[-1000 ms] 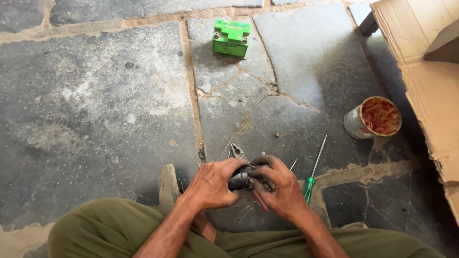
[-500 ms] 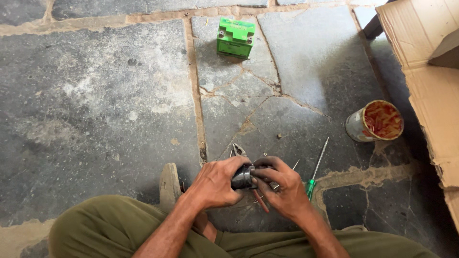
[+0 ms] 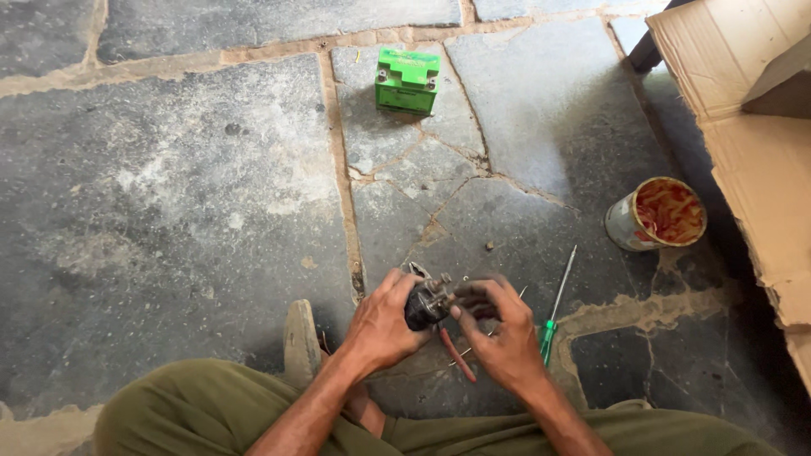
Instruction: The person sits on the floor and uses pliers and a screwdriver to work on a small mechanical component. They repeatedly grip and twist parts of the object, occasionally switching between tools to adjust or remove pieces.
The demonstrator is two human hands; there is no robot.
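My left hand (image 3: 382, 321) grips a small dark metal part (image 3: 425, 304) just above the stone floor. My right hand (image 3: 500, 333) pinches the same part from the right, fingers curled on it. Pliers with red handles (image 3: 456, 353) lie on the floor under my hands, partly hidden. A screwdriver with a green handle (image 3: 553, 317) lies just right of my right hand, its shaft pointing away from me. My legs in olive trousers fill the bottom of the view.
A small green battery (image 3: 407, 80) stands on the floor far ahead. An open tin with red residue (image 3: 657, 214) sits to the right. Torn cardboard (image 3: 752, 127) covers the right edge. A sandal (image 3: 302, 342) is by my left wrist.
The view has shifted slightly. My hands stay together on the dark part, with the fingers of my right hand working on its right side.
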